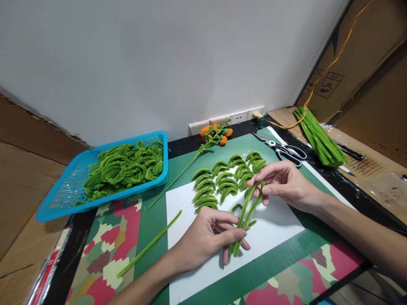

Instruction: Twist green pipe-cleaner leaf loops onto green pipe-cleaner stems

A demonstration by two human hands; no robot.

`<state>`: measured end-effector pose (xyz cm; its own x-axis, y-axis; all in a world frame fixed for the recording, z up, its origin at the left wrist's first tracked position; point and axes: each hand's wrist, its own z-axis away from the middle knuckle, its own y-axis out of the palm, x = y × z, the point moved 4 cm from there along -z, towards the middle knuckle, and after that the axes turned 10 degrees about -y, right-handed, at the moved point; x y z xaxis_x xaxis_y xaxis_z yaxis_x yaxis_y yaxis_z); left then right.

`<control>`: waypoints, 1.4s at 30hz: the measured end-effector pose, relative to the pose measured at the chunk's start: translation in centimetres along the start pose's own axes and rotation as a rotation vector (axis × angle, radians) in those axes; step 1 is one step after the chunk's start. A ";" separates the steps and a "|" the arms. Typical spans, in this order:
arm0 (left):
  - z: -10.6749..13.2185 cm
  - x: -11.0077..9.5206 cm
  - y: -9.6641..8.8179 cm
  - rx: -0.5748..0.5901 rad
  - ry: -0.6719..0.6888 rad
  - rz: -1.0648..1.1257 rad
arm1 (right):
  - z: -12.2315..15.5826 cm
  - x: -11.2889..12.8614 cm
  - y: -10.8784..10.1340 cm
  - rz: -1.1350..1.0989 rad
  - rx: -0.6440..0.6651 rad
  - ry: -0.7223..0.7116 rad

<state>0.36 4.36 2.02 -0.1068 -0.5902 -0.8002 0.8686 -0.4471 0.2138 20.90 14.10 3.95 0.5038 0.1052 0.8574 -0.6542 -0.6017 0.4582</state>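
First, at the far left of the frame, brown cardboard (28, 186), and just beside it a blue plastic basket (165, 159), piled with curled green fuzzy pieces (124, 167). Below, at lower left, a red, green and cream patterned border (108, 254) along a green mat (270, 260), with one loose strand (151, 242) slanting from border across mat onto a white sheet (270, 228). Next, left of centre and upward, an orange-flowered sprig (206, 146), laid long and thin toward the grey wall (190, 63). At the centre, on the sheet, short curved pieces (227, 184) ranged in rough columns. In the lower centre, the left hand (208, 233), thumb and fingers closed around the lower part of a pair of green fuzzy strands (254, 206). Held slanting above the sheet, lower ends jutting past the left thumb, upper ends pinched between thumb and fingertips of the right hand (286, 184), right of centre; cannot tell whether separate or one strand bent double. Farther right, black-handled scissors (282, 150), tips toward upper left. At upper right, a bundle of straight strands (321, 137), with a knife (351, 150) just beside, partly hidden; above, a yellow-and-red cord (333, 63), trailing down.
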 end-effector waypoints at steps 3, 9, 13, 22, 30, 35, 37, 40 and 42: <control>0.0 -0.3 0.2 -0.008 -0.014 -0.013 | 0.0 -0.1 0.1 0.000 0.008 0.018; -0.1 -0.4 0.2 -0.027 -0.026 -0.073 | 0.1 -0.2 0.2 -0.011 0.035 0.049; 0.0 -0.2 0.2 -0.047 -0.047 -0.105 | 0.1 -0.3 0.2 -0.042 0.032 0.093; 0.0 -0.2 0.1 -0.058 -0.034 -0.122 | -0.1 -0.7 0.1 -0.065 -0.085 0.032; 0.1 -0.5 0.1 -0.026 -0.042 -0.137 | -0.3 -0.5 -0.1 -0.039 -0.019 -0.003; 0.0 -0.5 0.1 0.008 -0.059 -0.123 | -0.3 -0.2 -0.3 0.131 0.016 -0.066; 0.0 -0.6 0.0 0.020 -0.041 -0.111 | -0.3 0.1 -0.4 0.200 0.040 -0.100; 0.0 -0.8 0.1 0.043 -0.021 -0.105 | -0.1 0.4 -0.6 0.327 0.078 -0.167; 0.1 -0.8 0.1 0.058 -0.027 -0.108 | 0.1 0.5 -0.7 0.412 0.095 -0.213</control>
<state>0.46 4.72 2.69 -0.2120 -0.5537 -0.8053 0.8221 -0.5466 0.1594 21.69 14.52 4.02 0.3239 -0.3160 0.8917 -0.7741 -0.6304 0.0578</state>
